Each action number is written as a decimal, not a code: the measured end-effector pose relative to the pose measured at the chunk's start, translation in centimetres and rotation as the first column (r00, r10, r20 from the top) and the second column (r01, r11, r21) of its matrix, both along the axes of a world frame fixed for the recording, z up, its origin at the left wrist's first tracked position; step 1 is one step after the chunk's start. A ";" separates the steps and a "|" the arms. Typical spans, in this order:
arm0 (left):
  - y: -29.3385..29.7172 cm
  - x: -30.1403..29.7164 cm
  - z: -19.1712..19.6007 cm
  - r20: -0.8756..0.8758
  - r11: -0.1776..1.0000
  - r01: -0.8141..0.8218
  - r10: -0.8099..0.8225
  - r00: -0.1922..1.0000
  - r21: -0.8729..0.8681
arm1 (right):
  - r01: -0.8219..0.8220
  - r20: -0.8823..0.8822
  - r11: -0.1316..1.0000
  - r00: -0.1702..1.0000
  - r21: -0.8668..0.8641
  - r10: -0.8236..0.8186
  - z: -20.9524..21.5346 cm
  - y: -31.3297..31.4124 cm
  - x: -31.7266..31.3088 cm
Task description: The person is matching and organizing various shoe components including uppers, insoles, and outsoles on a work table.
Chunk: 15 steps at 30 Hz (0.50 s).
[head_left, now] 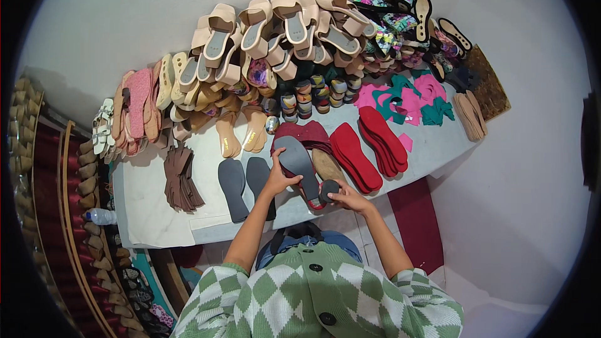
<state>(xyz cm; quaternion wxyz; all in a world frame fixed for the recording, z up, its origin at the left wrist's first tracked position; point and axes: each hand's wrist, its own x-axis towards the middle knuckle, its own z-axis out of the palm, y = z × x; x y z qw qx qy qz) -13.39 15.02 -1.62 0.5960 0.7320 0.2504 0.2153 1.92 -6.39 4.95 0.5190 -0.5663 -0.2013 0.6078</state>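
Two hands work over the table's near edge, the left hand clamped thumb-against-fingers on a gray sole, the right hand closed on a dark round piece just beside that sole's narrow end, red soles lying farther right.

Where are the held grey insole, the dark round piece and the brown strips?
Held grey insole (298, 159), head view: on its broad part.
Dark round piece (328, 190), head view: on its visible face.
Brown strips (181, 178), head view: middle of the bundle.
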 end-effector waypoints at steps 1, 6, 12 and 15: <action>-0.1 0.1 0.3 0.003 1.000 0.006 -0.006 1.000 0.000 | 0.006 0.003 1.000 1.000 0.000 -0.006 -0.6 -0.5 0.0; -0.1 0.1 1.2 -0.013 1.000 -0.010 0.009 1.000 -0.011 | 0.080 -0.757 0.990 0.653 0.116 0.035 -0.4 -1.2 -0.2; -0.3 0.0 1.5 -0.004 0.999 -0.028 0.027 1.000 -0.021 | 0.119 -0.883 0.981 0.461 0.156 0.085 -0.9 -0.6 -0.3; 0.0 -0.1 0.9 0.000 1.000 -0.013 0.013 1.000 -0.002 | 0.111 -0.874 0.979 0.474 0.174 0.102 -1.1 -0.3 -0.3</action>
